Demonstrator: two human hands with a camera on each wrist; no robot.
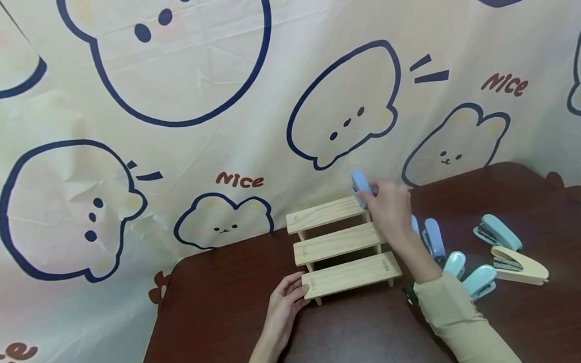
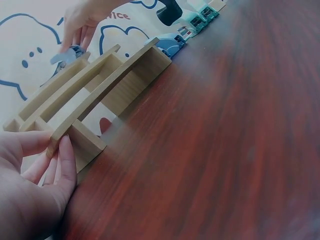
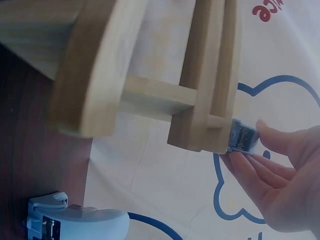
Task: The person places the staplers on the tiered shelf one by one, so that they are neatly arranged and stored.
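A three-step wooden rack (image 1: 347, 276) stands on the table. My left hand (image 1: 281, 308) pinches the left end of its lowest step, thumb on top and fingers beneath, as the left wrist view shows. At the right end of the top step, my right hand (image 1: 391, 208) holds a blue stapler (image 1: 360, 185) between thumb and fingers. In the right wrist view this stapler (image 3: 243, 137) is right at the step's end, partly hidden behind the wood. The stapler stands tilted in the head view. No other stapler is on the steps.
Right of the rack lie more staplers: a blue one (image 1: 433, 239), another blue one partly behind the right arm, a few teal ones (image 1: 481, 280) and a cream one (image 1: 521, 266). A patterned cloth (image 1: 217, 141) hangs behind the dark red-brown table (image 1: 214, 322).
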